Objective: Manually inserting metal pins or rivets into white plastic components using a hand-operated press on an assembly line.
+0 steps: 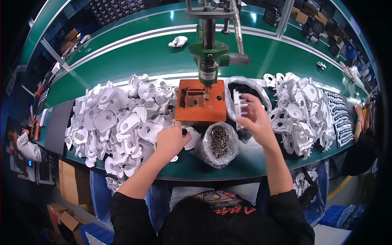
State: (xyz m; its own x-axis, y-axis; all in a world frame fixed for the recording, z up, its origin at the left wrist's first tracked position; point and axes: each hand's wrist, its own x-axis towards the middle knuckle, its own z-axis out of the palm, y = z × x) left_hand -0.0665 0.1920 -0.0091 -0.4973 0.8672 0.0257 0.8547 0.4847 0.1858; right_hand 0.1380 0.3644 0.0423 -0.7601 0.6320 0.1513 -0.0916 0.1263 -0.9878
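Observation:
My right hand (256, 118) is raised at the right of the orange fixture block (200, 115), its thumb and fingers closed round a white plastic part (237, 107). The part is turned edge-on, in front of a clear bag of black pieces (261, 90). My left hand (171, 141) is low at the block's front left corner. Its fingers are closed on another white plastic part (192, 141) with a round hole. Over the block stands a press (208, 51) with a green head, its tip down near the fixture's recess. A clear bag of small metal screws (220, 141) sits between my hands.
A large heap of white plastic parts (108, 118) covers the left of the green bench (183, 172); a second heap (300, 110) lies at the right. Beyond it is a tray of small dark pieces (341, 122). One white part (178, 41) rests behind the press. Another person's arm (359, 122) reaches in at right.

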